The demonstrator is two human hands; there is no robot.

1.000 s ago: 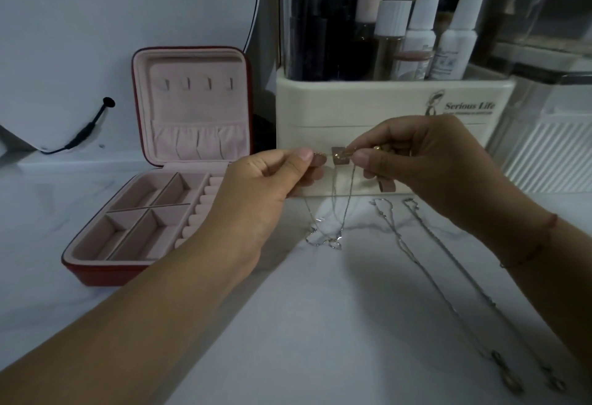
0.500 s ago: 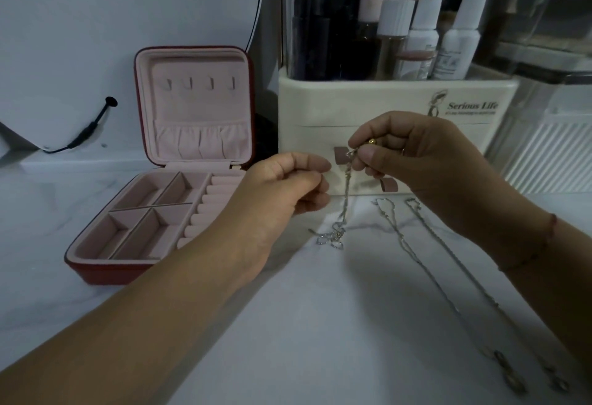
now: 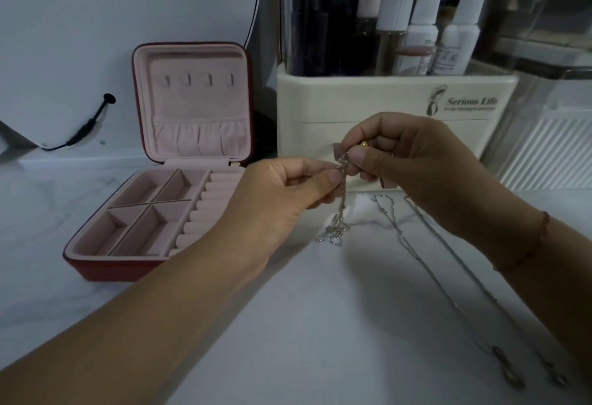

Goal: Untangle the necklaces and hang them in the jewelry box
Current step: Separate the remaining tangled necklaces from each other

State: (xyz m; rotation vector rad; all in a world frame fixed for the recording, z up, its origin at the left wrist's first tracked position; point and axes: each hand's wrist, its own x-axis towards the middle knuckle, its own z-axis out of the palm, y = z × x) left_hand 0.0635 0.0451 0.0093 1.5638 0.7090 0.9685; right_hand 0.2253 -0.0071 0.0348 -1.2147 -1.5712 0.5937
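Observation:
A thin silver necklace [image 3: 342,209] hangs from my fingertips, its lower end bunched on the white marble top. My right hand [image 3: 413,161] pinches its upper end. My left hand [image 3: 288,193] pinches the same chain just beside it, thumb and forefinger closed on it. Two more silver necklaces lie stretched out on the table to the right: one [image 3: 426,270] nearer the middle, another [image 3: 474,279] further right, each ending in a pendant near the front right. The red jewelry box [image 3: 112,268] stands open at the left, its pink lid showing a row of hooks [image 3: 198,79] with nothing on them.
A cream cosmetics organizer [image 3: 352,106] with several bottles stands right behind my hands. A round white mirror [image 3: 96,20] with a black cable leans at the back left. A clear container [image 3: 551,116] sits at the far right.
The chain was spread between both hands; my left hand let go, then moved back in and pinched it beside my right hand. The chain now hangs as one bunched strand.

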